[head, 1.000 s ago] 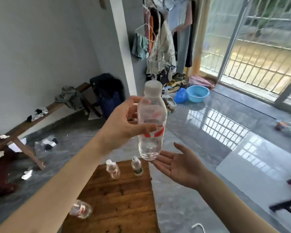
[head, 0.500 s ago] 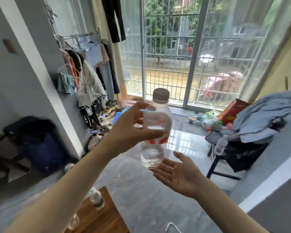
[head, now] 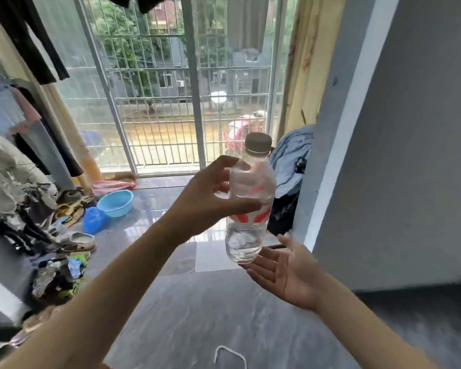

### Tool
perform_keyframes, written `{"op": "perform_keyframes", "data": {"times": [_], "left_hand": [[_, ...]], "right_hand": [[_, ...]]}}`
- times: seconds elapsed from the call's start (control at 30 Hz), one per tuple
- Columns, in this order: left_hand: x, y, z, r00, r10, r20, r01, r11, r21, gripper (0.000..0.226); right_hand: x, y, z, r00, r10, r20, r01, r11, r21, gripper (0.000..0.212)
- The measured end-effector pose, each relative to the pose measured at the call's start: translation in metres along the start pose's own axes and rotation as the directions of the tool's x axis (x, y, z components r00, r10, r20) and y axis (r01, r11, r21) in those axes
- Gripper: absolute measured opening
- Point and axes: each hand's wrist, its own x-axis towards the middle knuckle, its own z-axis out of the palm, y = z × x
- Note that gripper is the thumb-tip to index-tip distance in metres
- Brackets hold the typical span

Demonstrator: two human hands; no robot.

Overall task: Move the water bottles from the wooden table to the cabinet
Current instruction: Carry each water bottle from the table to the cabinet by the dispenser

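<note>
Gripping mid-body: left hand (head: pixel 210 201), thumb across the label, fingers curled round the far side of the water bottle (head: pixel 249 203). Hovering just beneath the bottle's base: right hand (head: pixel 285 272), palm up, fingers relaxed and spread, holding nothing; contact with the base not discernible. Standing near upright, grey cap (head: pixel 258 143) on top, long axis tilted slightly right; partly filled, carried in air at chest height, straight ahead of both hands. Nearer for support from below: right hand. Beyond: grey wall (head: pixel 410 155) at right, barred glass door (head: pixel 171 102) ahead, blue basin (head: pixel 115 203) on the floor at left. Cabinet and wooden table: not in view.
</note>
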Motion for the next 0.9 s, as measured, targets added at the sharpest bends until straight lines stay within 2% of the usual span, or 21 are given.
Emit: {"op": "perform_keyframes", "data": {"times": [0.23, 0.4, 0.53, 0.63, 0.9], "left_hand": [[0.036, 0.056, 0.127, 0.967, 0.090, 0.239, -0.060, 0.990, -0.128, 0.069], [0.041, 0.100, 0.234, 0.903, 0.169, 0.395, -0.085, 0.972, -0.220, 0.068], [0.035, 0.143, 0.312, 0.832, 0.253, 0.495, -0.131, 0.955, -0.268, 0.070], [0.033, 0.173, 0.363, 0.771, 0.308, 0.558, -0.153, 0.939, -0.308, 0.062], [0.008, 0.236, 0.481, 0.533, 0.431, 0.728, -0.166, 0.897, -0.409, 0.069]], "right_hand": [[-0.094, -0.035, -0.104, 0.988, -0.138, -0.065, 0.148, 0.973, 0.176, 0.066], [-0.178, -0.049, -0.185, 0.952, -0.236, -0.193, 0.280, 0.928, 0.244, 0.067], [-0.237, -0.049, -0.239, 0.893, -0.318, -0.318, 0.403, 0.880, 0.252, 0.062], [-0.281, -0.046, -0.273, 0.845, -0.385, -0.372, 0.499, 0.819, 0.284, 0.062], [-0.378, -0.012, -0.337, 0.708, -0.480, -0.518, 0.689, 0.629, 0.360, 0.068]]}}
